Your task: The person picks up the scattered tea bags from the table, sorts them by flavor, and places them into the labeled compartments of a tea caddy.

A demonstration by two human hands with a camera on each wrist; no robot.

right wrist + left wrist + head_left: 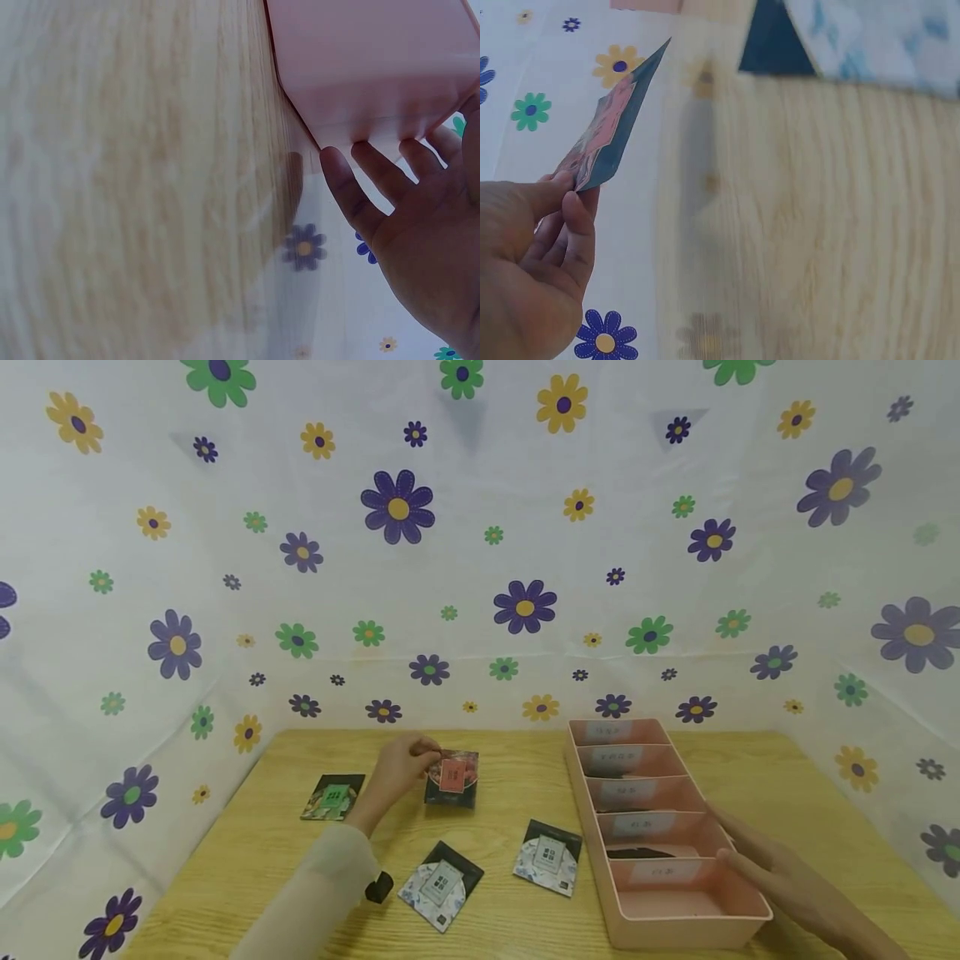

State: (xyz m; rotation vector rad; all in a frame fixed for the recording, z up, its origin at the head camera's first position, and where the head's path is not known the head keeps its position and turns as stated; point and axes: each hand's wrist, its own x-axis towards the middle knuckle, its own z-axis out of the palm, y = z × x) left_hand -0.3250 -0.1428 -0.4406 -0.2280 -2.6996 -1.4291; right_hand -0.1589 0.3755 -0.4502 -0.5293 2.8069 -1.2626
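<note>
My left hand (pixel 402 770) pinches a dark sachet with a red label (pixel 454 777) at its edge. In the left wrist view that sachet (pixel 613 127) stands tilted, gripped between thumb and fingers. To the right is a pink divided box (pixel 611 902) whose compartments carry pale labels. My right hand (pixel 780 868) is at its right side, thumb at the rim. Seen from the right wrist, the extended fingertips of that hand (pixel 427 232) touch the outer wall of the box (pixel 375 67).
A green-labelled sachet (pixel 333 797) lies left of my left hand. Two white-and-black sachets, one nearer (pixel 441 887) and one beside the box (pixel 548 857), lie on the wooden table (pixel 300 893). Dark items show inside some compartments. Flower-patterned cloth (pixel 465 568) stands behind.
</note>
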